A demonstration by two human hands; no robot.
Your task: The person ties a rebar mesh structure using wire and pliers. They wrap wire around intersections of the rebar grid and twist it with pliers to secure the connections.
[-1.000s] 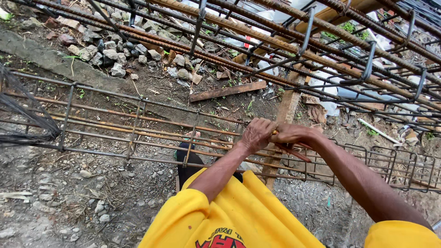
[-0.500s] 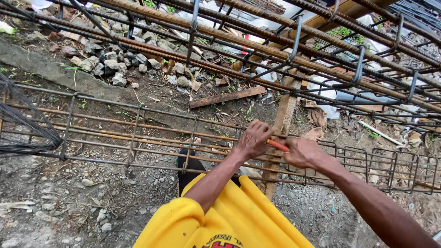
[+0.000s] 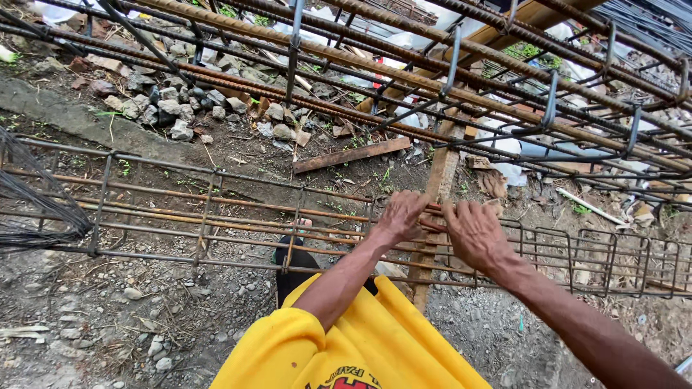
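Note:
My left hand [image 3: 398, 216] is closed around the end of an orange-handled tool [image 3: 432, 224] at a joint of the low rebar cage [image 3: 209, 209]. The cage lies lengthwise in front of me, built of rusty long bars and dark stirrups. Just to the right, my right hand [image 3: 472, 234] lies flat against the cage, its fingers spread over the bars and holding nothing. The tool's working end is hidden between the two hands. Yellow sleeves cover my upper arms.
A second, larger rebar cage [image 3: 447, 75] runs overhead on a wooden trestle post [image 3: 441, 180]. A bundle of black tie wire [image 3: 32, 209] hangs at the left. A loose plank [image 3: 353, 153], rocks [image 3: 173, 108] and gravel cover the ground. My foot [image 3: 295, 248] shows under the cage.
My right hand has let go of the tool's handle and moved up flat onto the cage bars. The left hand stays closed at the same joint.

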